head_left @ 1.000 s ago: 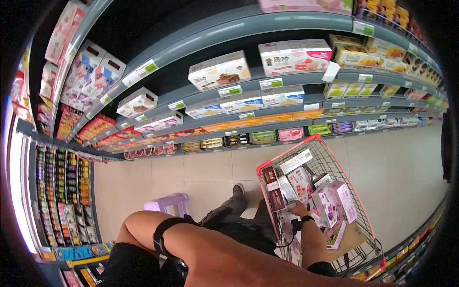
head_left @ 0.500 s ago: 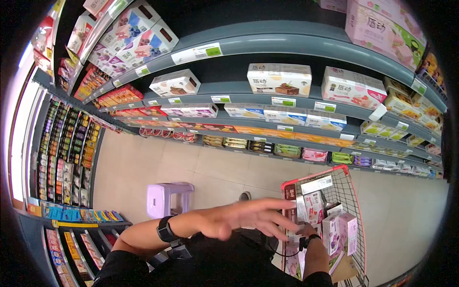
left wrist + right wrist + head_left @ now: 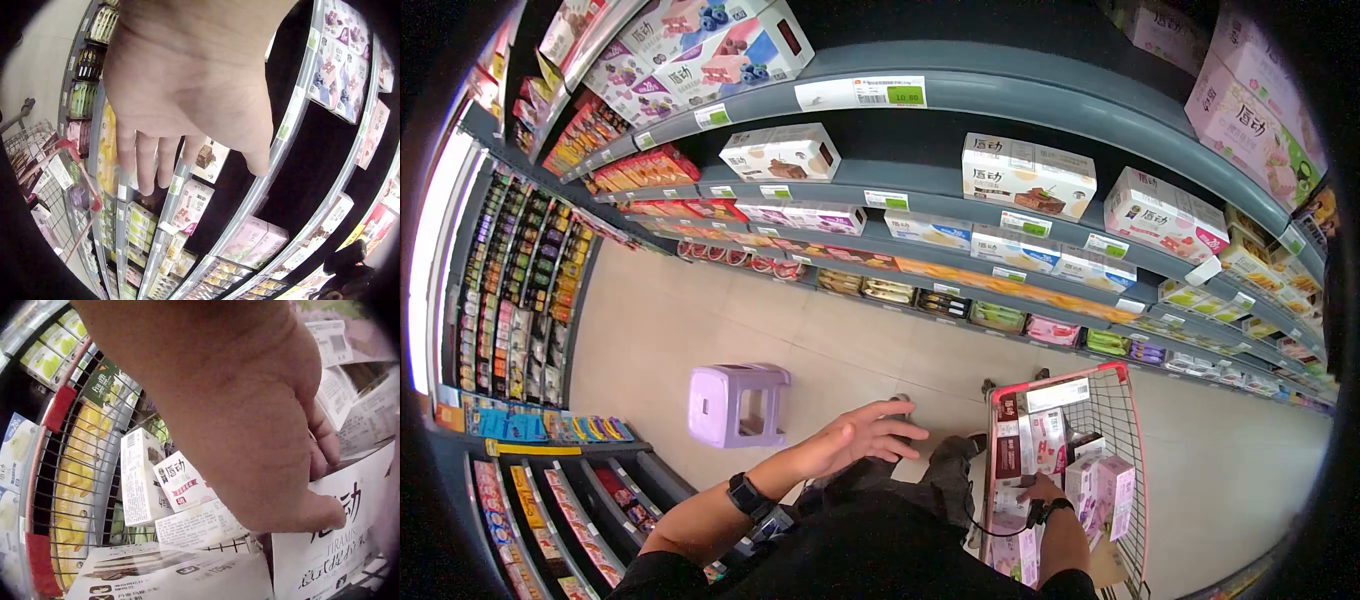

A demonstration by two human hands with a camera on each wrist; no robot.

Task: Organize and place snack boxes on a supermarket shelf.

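Restocking: left hand [image 3: 855, 440] spread, empty, midair; right hand [image 3: 250, 425] seemingly grips box [image 3: 325, 550] in cart [image 3: 1135, 420]; next lift to shelf

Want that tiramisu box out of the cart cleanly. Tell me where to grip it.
Grip the tiramisu box across its top edge, coming from above: it stands upright, packed among other boxes, so only that edge looks free. The right hand already rests there.

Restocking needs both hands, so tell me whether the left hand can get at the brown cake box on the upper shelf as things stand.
Probably yes. The left hand is open, holds nothing and hangs in the air, and the brown cake box sits at the shelf's front edge with nothing before it.
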